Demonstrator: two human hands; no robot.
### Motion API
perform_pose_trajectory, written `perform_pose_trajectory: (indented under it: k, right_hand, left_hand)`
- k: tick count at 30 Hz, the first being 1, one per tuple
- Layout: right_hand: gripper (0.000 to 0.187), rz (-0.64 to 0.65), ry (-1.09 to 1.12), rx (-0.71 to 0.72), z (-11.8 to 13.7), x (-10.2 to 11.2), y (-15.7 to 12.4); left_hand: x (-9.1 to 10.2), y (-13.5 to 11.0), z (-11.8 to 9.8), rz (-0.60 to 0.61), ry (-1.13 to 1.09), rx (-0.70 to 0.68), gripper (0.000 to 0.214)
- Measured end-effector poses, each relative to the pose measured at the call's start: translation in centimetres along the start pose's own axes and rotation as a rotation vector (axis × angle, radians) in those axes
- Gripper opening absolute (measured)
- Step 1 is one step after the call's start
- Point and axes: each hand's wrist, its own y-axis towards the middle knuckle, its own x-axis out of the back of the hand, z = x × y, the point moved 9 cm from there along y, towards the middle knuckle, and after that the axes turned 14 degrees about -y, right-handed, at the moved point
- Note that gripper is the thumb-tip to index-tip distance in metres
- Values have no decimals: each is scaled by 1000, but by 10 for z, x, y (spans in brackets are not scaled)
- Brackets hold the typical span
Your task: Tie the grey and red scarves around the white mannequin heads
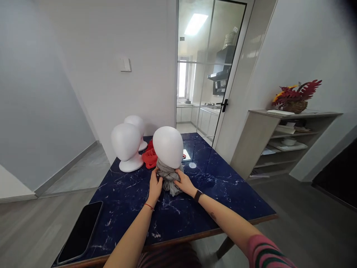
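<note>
A white mannequin head (168,146) stands on the dark blue marbled table (223,201). Wrapped around its neck is a grey scarf (169,174), with a knotted front and loose ends hanging down to the tabletop. My left hand (155,184) grips the scarf at its left side, thumb toward the front. On the opposite side my right hand (184,182) pinches the scarf near the knot. The fingertips of both hands are partly hidden behind the cloth.
Two more white mannequin heads, one nearer (126,143) and one behind it (136,124), stand at the left. Red cloth (150,158) lies beside them. A black phone (80,231) rests at the front left corner. A shelf unit (251,137) stands right of the glass door (205,67).
</note>
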Motion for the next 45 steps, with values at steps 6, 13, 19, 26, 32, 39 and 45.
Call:
perform_pose_trajectory:
  k: [6, 13, 19, 26, 32, 39, 45]
  right_hand:
    - [51, -30, 152, 36, 18, -1, -12]
    - [25, -82, 281, 72, 21, 13, -16]
    - [22, -106, 235, 124, 29, 17, -18]
    - [33, -222, 63, 26, 18, 18, -14]
    - [26, -110, -33, 59, 18, -5, -5]
    - [9, -203, -65, 45, 24, 10, -10]
    - [16, -109, -106, 230, 39, 5, -15]
  left_hand:
    - [-4, -3, -20, 48, 126, -137, 47]
    - [-31, -16, -45, 377, 410, -288, 48]
    - [-40, -17, -41, 445, 542, -260, 40]
    - [-34, -14, -43, 393, 529, -321, 35]
    - [-31, -14, -43, 365, 575, -308, 27]
    - [-25, -13, -35, 348, 651, -283, 37]
    - [-29, -16, -35, 372, 585, -328, 28]
